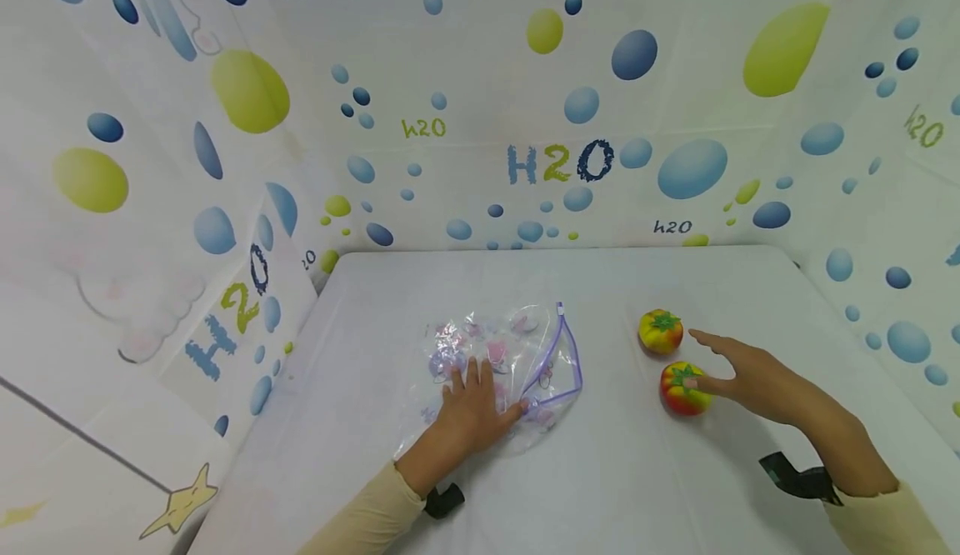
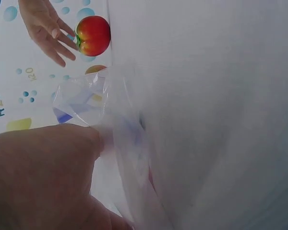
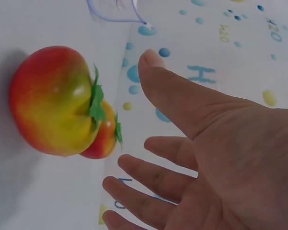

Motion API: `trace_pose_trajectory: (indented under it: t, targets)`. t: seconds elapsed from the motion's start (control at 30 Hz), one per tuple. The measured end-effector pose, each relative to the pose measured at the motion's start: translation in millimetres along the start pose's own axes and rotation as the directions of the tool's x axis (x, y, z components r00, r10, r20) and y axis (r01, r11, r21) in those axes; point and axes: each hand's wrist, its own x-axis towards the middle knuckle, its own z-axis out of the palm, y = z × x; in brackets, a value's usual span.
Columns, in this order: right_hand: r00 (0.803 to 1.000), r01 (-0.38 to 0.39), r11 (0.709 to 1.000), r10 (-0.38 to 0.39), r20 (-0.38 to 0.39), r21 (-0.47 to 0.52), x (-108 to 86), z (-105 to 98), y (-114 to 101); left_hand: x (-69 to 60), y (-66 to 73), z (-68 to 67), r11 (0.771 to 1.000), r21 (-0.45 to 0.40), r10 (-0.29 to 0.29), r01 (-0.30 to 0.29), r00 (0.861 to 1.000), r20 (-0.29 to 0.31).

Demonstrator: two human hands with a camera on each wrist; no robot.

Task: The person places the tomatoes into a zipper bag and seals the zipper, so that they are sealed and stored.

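A clear plastic zip bag (image 1: pixel 465 334) printed with pink and purple shapes lies on the table, its purple zip edge (image 1: pixel 577 363) parted at the right. My left hand (image 1: pixel 472 413) rests on the bag with fingers spread. To the right are two red-and-yellow tomatoes with green leafy tops, one farther back (image 1: pixel 658 338) and one nearer (image 1: pixel 681 403). My right hand (image 1: pixel 772 384) is beside them, thumb and fingers apart. In the head view its thumb overlaps the nearer tomato. The right wrist view shows a gap between the fingers (image 3: pixel 153 179) and both tomatoes (image 3: pixel 53 105).
A white cloth covers the table (image 1: pixel 600 480). Behind it and at both sides hang white sheets (image 1: pixel 480 63) printed with blue and green drops and H2O lettering. Each wrist wears a dark strap (image 1: pixel 798 480).
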Motion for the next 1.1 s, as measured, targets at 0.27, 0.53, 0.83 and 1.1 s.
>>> trace_pose_trajectory:
  t: [0.27, 0.53, 0.83, 1.1]
  targets:
    - [1.0, 0.0, 1.0, -0.001, 0.009, 0.025, -14.3, 9.9, 12.9, -0.9, 2.0, -1.4, 1.0, 0.007, -0.001, 0.001, 1.0, -0.002]
    - [0.999, -0.04, 0.998, 0.039, 0.015, 0.043, -16.7, 19.2, 19.7, -0.8, 2.0, -1.3, 1.0, 0.015, -0.001, 0.001, 1.0, -0.008]
    - [0.997, -0.075, 0.995, 0.074, 0.024, 0.067, -16.1, 27.7, 18.8, 1.1, 0.2, 0.6, 1.0, 0.024, -0.002, 0.002, 1.0, -0.009]
    - [0.996, -0.083, 0.993, 0.082, 0.021, 0.078, -16.4, 31.3, 16.7, 0.5, -0.7, 0.3, 1.0, 0.02, 0.005, -0.005, 1.0, -0.013]
